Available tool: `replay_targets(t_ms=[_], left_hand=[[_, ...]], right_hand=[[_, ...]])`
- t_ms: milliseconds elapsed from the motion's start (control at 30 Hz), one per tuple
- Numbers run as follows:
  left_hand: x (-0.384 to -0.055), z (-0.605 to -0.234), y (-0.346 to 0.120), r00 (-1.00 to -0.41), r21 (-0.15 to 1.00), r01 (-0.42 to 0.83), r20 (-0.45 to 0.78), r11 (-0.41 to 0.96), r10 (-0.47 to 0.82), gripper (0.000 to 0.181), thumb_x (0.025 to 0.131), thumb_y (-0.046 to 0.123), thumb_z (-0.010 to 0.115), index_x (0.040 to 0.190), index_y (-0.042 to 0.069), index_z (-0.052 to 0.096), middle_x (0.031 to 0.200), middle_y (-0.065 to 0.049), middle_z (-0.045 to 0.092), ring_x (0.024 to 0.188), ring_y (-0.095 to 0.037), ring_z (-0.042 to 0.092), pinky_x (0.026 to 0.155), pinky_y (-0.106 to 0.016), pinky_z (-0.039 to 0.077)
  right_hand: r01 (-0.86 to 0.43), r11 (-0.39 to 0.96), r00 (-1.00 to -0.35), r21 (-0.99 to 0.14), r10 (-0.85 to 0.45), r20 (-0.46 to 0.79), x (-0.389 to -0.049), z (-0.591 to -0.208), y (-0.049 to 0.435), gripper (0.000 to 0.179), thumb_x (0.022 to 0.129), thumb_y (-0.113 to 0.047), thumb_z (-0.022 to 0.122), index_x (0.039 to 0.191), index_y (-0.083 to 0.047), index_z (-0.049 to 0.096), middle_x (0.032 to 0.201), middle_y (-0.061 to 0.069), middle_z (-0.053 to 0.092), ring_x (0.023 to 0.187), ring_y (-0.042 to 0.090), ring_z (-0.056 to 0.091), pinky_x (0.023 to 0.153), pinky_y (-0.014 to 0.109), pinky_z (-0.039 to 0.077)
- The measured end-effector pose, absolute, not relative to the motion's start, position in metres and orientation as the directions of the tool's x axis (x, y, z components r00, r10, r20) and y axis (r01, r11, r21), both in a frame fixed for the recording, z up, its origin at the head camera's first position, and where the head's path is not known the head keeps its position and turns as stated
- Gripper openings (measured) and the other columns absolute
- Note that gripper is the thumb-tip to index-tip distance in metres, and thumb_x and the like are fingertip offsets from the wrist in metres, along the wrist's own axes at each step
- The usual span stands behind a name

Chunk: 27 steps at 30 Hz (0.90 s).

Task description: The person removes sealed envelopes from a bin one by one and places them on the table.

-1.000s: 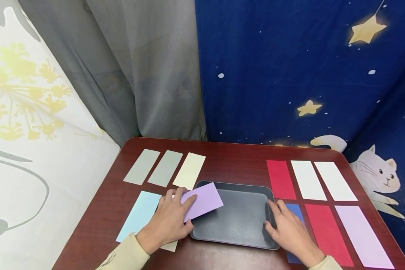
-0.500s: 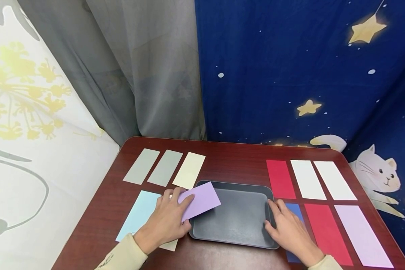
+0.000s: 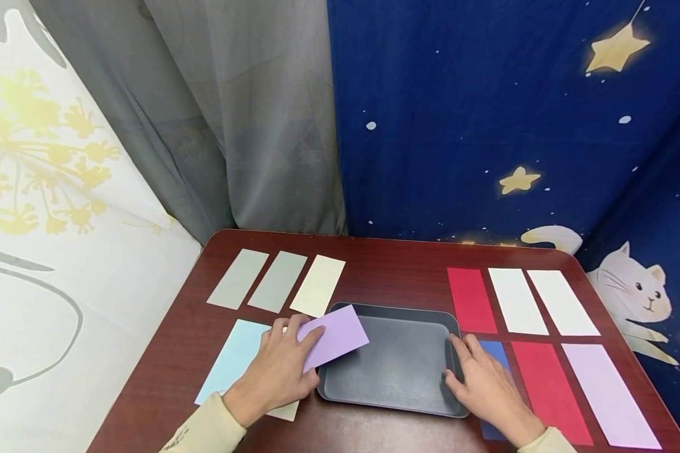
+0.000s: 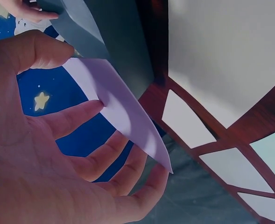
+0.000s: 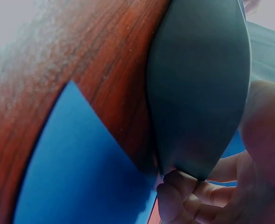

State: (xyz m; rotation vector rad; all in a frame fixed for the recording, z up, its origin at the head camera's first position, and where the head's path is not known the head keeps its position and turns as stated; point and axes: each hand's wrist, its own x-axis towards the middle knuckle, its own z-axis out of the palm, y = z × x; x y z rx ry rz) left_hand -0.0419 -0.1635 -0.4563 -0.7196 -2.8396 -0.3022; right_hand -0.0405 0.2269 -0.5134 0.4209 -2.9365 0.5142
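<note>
My left hand [image 3: 280, 365] pinches a purple paper card [image 3: 335, 336] between thumb and fingers. The card slants over the left end of a dark grey rectangular tray [image 3: 399, 358]. In the left wrist view the purple card [image 4: 121, 100] bows slightly, the thumb at one edge and fingertips along the other. At the tray's right end, my right hand [image 3: 487, 380] grips the rim. The right wrist view shows curled fingers [image 5: 172, 196] at the outer wall of the tray [image 5: 198, 84]. Part of a blue card [image 3: 495, 358] is hidden under that hand.
Left of the tray lie grey-green cards [image 3: 238, 280], a cream card [image 3: 317, 286] and a light blue card [image 3: 232, 358]. Red cards [image 3: 471, 301], white cards [image 3: 517, 302] and a lilac card [image 3: 611, 396] lie to the right on the brown table [image 3: 396, 274]. Curtains [image 3: 283, 126] hang behind.
My left hand has shifted slightly left with the purple card, and the tray's left end has moved slightly left too. My right hand stays at the tray's right rim.
</note>
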Motion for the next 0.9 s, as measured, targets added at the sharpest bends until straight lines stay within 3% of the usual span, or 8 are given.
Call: replay_targets(t_ms=[900], left_hand=[[-0.0394,-0.4556,-0.1686,-0.866,0.155,0.479,0.245,0.864,0.436,0.063,0.077,0.021,0.078,0.138,0.008,0.072,0.139,-0.022,0.057,0.117,-0.044,0.055,0.086,-0.059,0.049]], right_hand=[[-0.287,0.905,-0.955,-0.315,-0.243,0.170,-0.0399,-0.5138,0.2264,0.066,0.087,-0.017,0.086,0.143,0.010,0.064,0.109,0.010,0.058,0.062,0.011,0.038,0.047,0.028,0.035]])
